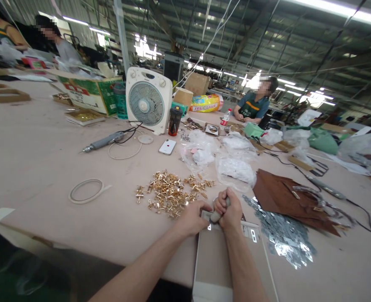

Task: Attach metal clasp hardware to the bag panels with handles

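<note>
My right hand (229, 212) is wrapped around a pale grey rounded tool handle (217, 215), and the tool's working end is hidden. Beneath both hands lies a long beige panel (212, 262) that reaches over the table's front edge. A small silver metal plate (254, 235) sits near its far right corner. With curled fingers and thumb, my left hand (193, 217) holds the panel's far left corner, close to the tool. Just beyond my left hand spreads a pile of gold-coloured metal fittings (169, 191). Flat silver metal plates (286, 235) are heaped to the right.
Brown leather pieces (280, 195) lie at right. Plastic bags (236, 167), a phone (167, 147), a tumbler (174, 121) and a box fan (149, 98) stand farther back. At left are a tape roll (86, 191) and a corded power tool (103, 141). A co-worker (254, 102) sits across the table.
</note>
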`<move>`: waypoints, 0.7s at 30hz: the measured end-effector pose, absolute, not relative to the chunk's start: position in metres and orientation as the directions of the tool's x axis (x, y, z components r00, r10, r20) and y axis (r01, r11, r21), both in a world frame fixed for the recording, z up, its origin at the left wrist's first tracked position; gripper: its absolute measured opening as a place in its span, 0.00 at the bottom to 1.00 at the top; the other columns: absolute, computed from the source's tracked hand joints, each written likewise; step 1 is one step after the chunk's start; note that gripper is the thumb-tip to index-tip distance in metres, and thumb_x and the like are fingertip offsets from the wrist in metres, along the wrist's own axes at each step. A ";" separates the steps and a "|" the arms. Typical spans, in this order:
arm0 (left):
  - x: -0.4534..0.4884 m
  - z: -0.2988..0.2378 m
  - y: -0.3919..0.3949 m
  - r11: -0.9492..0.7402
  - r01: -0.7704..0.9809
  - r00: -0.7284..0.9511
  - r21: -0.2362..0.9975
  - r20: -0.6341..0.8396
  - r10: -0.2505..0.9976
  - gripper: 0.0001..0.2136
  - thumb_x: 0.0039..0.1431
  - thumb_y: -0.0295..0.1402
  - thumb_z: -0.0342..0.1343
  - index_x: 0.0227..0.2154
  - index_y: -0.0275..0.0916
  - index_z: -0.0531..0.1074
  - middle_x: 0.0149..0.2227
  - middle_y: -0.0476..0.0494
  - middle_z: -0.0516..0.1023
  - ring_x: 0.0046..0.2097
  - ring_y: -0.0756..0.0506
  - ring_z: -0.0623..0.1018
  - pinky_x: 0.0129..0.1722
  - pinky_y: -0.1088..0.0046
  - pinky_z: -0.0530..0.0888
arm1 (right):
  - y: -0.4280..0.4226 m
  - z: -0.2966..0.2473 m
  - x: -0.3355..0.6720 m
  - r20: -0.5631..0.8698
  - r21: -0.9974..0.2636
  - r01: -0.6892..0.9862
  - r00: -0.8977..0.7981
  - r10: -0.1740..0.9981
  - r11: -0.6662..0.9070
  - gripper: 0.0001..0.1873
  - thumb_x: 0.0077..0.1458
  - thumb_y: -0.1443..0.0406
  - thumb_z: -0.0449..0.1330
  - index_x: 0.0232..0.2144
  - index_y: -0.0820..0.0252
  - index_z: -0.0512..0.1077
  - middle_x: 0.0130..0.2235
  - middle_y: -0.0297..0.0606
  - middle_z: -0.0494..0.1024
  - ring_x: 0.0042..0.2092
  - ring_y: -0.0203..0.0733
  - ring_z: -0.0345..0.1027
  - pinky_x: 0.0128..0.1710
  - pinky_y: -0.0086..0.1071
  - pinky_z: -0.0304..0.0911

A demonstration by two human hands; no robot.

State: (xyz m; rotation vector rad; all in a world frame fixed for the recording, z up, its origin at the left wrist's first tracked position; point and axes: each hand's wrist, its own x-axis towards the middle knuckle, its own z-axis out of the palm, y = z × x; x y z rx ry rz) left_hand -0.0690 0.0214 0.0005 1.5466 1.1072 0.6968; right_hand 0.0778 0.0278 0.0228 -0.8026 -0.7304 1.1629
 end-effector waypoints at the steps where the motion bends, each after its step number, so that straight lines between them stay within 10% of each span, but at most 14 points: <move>1: -0.068 -0.001 0.022 -0.003 0.294 0.403 0.956 -0.121 0.907 0.24 0.41 0.20 0.62 0.45 0.36 0.82 0.41 0.43 0.84 0.40 0.43 0.80 0.38 0.72 0.74 | 0.028 0.023 0.076 0.094 -0.858 -0.471 0.246 0.965 0.204 0.20 0.62 0.52 0.64 0.25 0.57 0.65 0.18 0.22 0.57 0.15 0.26 0.45 0.12 0.20 0.43; 21: -0.066 0.011 0.024 -0.029 0.262 0.436 0.965 -0.092 0.895 0.18 0.36 0.15 0.59 0.33 0.35 0.82 0.31 0.50 0.82 0.33 0.47 0.78 0.29 0.78 0.67 | 0.020 0.034 0.065 0.201 -0.976 -0.097 -0.033 0.979 0.198 0.24 0.64 0.48 0.59 0.23 0.56 0.65 0.16 0.24 0.58 0.16 0.30 0.48 0.17 0.27 0.44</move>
